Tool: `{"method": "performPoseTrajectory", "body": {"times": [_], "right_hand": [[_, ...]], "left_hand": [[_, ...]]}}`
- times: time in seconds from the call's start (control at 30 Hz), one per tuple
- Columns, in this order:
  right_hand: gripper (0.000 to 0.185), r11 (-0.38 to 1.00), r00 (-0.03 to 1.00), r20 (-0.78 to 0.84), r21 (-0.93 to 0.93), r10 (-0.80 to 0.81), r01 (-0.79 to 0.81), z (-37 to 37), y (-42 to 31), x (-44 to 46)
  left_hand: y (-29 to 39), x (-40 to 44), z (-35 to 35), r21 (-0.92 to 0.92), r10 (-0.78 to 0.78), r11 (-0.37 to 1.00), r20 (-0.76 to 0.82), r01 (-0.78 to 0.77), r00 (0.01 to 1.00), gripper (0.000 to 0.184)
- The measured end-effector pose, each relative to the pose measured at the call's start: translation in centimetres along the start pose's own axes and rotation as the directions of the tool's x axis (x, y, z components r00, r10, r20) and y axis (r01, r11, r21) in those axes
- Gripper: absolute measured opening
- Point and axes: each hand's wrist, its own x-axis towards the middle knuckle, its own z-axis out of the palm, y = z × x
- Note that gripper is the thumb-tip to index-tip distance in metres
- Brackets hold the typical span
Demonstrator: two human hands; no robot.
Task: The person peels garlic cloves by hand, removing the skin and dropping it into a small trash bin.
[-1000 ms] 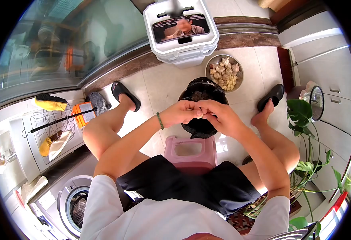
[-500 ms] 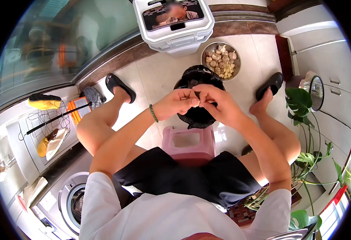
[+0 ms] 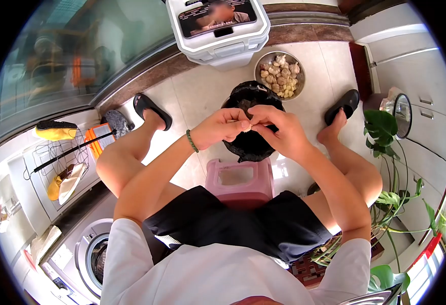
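My left hand and my right hand meet fingertip to fingertip above a bin lined with a black bag. Between the fingertips is a small pale piece, likely a garlic clove; both hands pinch at it. A green bead bracelet circles my left wrist. Beyond the bin, a metal bowl on the floor holds whole garlic bulbs and pale peeled cloves. Dark scraps show inside the bin.
A pink stool stands between my legs. Behind the bin is a white and grey box with a phone on top. Leafy plants are at the right, a washing machine at lower left, a wire rack with shoes at left.
The view has shifted, so the bowl, bin and box sit higher in the picture. My fingertips have parted slightly, and the pale piece shows more clearly between them.
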Motion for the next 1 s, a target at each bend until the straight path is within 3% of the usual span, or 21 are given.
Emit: {"method": "performPoseTrajectory", "body": {"times": [0.1, 0.4, 0.47, 0.6, 0.67, 0.77, 1.0], "right_hand": [[0.043, 0.998, 0.999, 0.027, -0.057, -0.018, 0.020, -0.1, 0.0, 0.1], [0.045, 0.969, 0.992, 0.000, -0.215, -0.127, 0.124, 0.3, 0.1, 0.1], [0.040, 0.982, 0.999, -0.012, -0.189, -0.033, 0.030, 0.5, 0.2, -0.1], [0.041, 0.991, 0.998, -0.062, -0.130, -0.028, 0.019, 1.0, 0.1, -0.1], [0.034, 0.988, 0.998, 0.058, -0.154, 0.014, -0.005, 1.0, 0.3, -0.3], [0.033, 0.985, 0.988, 0.138, -0.169, 0.068, -0.045, 0.9, 0.0, -0.4], [0.030, 0.993, 0.997, 0.063, -0.114, 0.039, -0.032, 0.8, 1.0, -0.3]], "left_hand": [[-0.1, 0.1, 0.2, 0.047, -0.005, 0.999, -0.065, 0.008, 0.998, 0.018], [-0.1, 0.2, -0.3, 0.007, -0.027, 1.000, -0.034, 0.028, 0.999, 0.019], [-0.2, 0.3, -0.3, -0.072, 0.002, 0.997, -0.041, -0.005, 0.999, 0.019], [0.1, 0.4, -0.3, -0.142, 0.032, 0.989, -0.125, -0.049, 0.992, 0.020], [0.5, 0.2, -0.7, -0.198, 0.054, 0.976, -0.164, -0.086, 0.985, 0.022], [0.9, -0.1, -0.8, -0.213, 0.060, 0.974, -0.102, -0.081, 0.993, 0.024], [0.5, 0.0, -0.8, -0.209, 0.063, 0.976, 0.004, -0.061, 0.998, 0.028]]}}
